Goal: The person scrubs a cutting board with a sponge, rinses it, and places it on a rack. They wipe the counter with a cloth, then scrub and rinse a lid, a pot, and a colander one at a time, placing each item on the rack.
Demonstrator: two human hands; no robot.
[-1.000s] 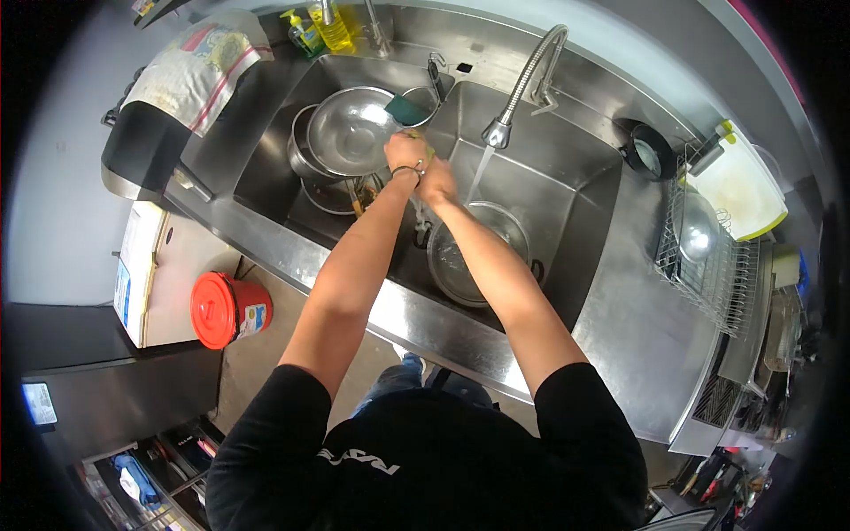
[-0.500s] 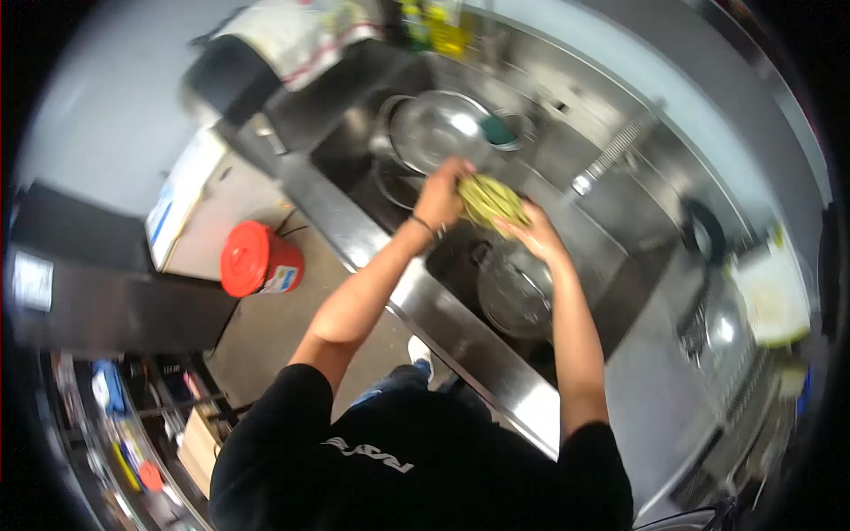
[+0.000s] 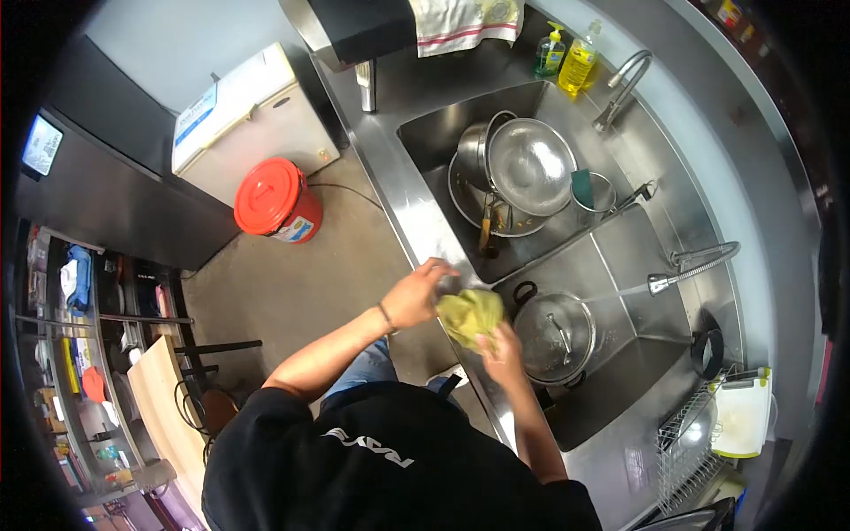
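Right hand [image 3: 505,356] is gripping cloth [image 3: 471,317]; open left hand [image 3: 413,297] is hovering alongside; food-flecked pan [image 3: 469,205] is lying uncleaned.

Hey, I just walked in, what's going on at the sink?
A person holds a yellow-green cloth in their right hand at the sink's front edge, with the left hand close beside it. Water runs from the faucet toward a lidded pot in one basin. The other basin holds a metal bowl and other cookware.
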